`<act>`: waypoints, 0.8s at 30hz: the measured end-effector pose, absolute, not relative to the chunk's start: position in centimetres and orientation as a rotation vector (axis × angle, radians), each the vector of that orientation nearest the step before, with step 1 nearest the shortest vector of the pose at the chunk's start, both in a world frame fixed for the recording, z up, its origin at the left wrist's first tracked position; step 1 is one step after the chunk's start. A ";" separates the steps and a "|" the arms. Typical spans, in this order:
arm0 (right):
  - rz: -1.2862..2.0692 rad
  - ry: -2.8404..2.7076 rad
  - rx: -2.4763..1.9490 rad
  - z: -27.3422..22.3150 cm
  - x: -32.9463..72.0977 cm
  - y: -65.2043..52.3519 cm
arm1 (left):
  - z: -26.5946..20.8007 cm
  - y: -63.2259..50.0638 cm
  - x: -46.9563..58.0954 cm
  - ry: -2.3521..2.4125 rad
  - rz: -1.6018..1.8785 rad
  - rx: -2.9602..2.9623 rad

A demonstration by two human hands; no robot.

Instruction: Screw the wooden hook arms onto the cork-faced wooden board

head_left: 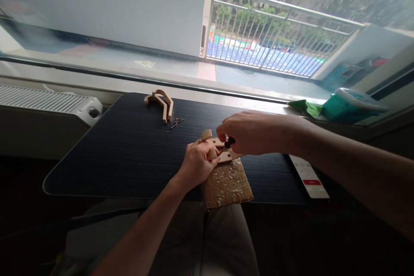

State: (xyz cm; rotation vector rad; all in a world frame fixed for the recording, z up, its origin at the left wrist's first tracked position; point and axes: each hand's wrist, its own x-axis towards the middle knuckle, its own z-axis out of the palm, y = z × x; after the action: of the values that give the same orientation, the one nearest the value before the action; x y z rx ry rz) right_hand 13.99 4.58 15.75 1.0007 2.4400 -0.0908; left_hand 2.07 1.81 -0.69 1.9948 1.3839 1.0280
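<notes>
My left hand (197, 161) is closed round light wooden hook pieces (225, 156) with dark holes in their flat parts. They rest on a brown, pitted cardboard pad (229, 185) at the table's near edge. Above the pieces, my right hand (247, 131) grips a screwdriver (230, 142) by its dark handle. Its shaft slants down and left to the wood near my left fingers; the exact contact of the tip is too small to tell. Farther back, curved wooden hooks (166, 105) lie beside several small screws (176, 123).
The pad lies on a dark table (123, 159) with rounded corners. A phone (312, 177) is at its right, under my right forearm. On the sill beyond are a green cloth (305, 107) and a teal container (346, 108). A white radiator (45, 101) stands left, below the window.
</notes>
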 end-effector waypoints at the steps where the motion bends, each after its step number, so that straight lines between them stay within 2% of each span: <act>1: -0.078 2.446 0.996 15.7 14.1 4.5 | -0.7 1.8 2.1 1.399 1.027 1.994; 6: -0.092 2.550 0.956 14.4 14.8 4.1 | -0.5 1.6 2.4 1.440 1.040 1.980; 11: -0.049 2.593 1.083 15.2 15.6 3.8 | -0.1 1.3 2.4 1.443 0.993 1.969; 24: -0.068 2.616 1.052 15.0 15.0 3.6 | 0.1 1.3 2.4 1.459 0.971 1.972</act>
State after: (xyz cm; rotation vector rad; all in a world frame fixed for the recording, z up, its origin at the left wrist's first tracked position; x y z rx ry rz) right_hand 15.03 3.59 15.02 1.0519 2.6165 -0.0683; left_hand 2.37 1.27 0.14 1.9716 1.4587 0.9710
